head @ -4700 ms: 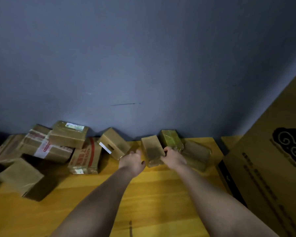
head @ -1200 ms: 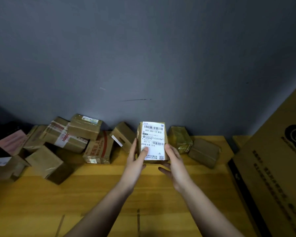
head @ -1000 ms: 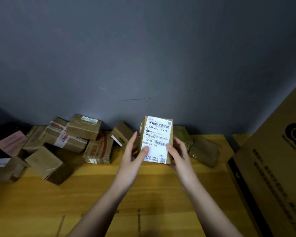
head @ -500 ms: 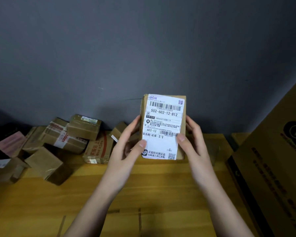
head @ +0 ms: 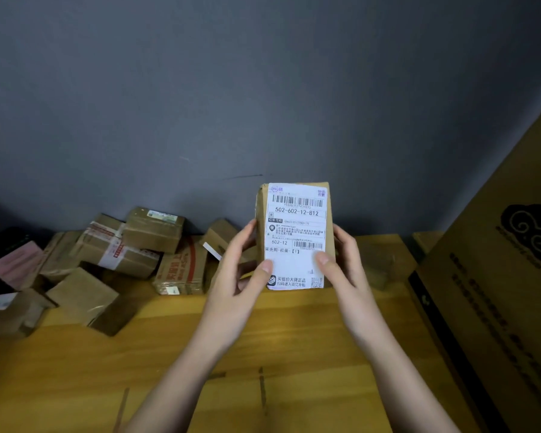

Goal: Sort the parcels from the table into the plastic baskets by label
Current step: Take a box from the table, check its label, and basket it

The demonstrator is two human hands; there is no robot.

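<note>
Grey wall backs the wooden surface [head: 75, 370], where brown parcels [head: 113, 260] pile at far left. You hold one parcel [head: 295, 235] upright above the surface, its white label [head: 295, 264] facing you, left hand [head: 231, 292] and right hand [head: 347, 270] each closing a grip on a side, thumbs on the label.

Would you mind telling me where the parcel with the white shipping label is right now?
In the head view, the labelled parcel is held upright above the table, right of centre, between the left hand and right hand.
</note>
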